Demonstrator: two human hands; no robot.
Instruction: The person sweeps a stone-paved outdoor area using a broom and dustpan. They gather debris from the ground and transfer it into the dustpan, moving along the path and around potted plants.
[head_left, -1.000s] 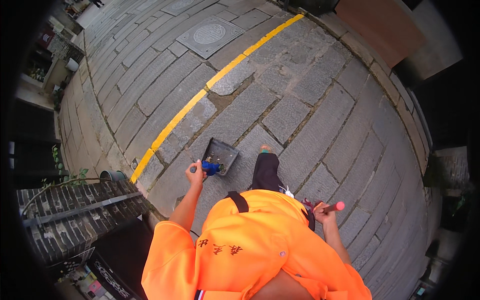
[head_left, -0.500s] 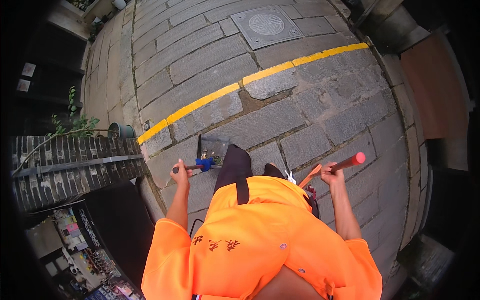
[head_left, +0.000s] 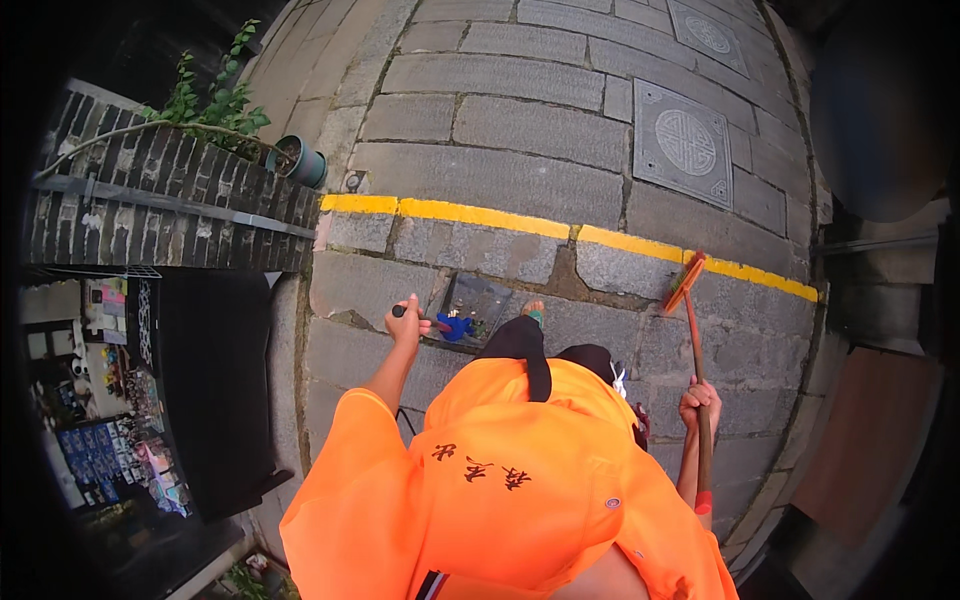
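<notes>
One plant pot (head_left: 304, 166) far left. Left hand (head_left: 408, 322) closed round the handle of a dustpan (head_left: 478, 292); pan just left of one foot (head_left: 534, 308), debris (head_left: 481, 328) inside. Right hand (head_left: 701, 403) grips a broom (head_left: 697, 335), orange head near yellow line (head_left: 490, 215); can't tell if touching.

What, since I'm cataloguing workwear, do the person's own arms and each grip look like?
The left sleeve and right sleeve are bright orange, loose and plain. The left forearm and right forearm are bare. The left grip and right grip are ordinary ungloved hands; any finger jewellery is too small to tell.
</notes>
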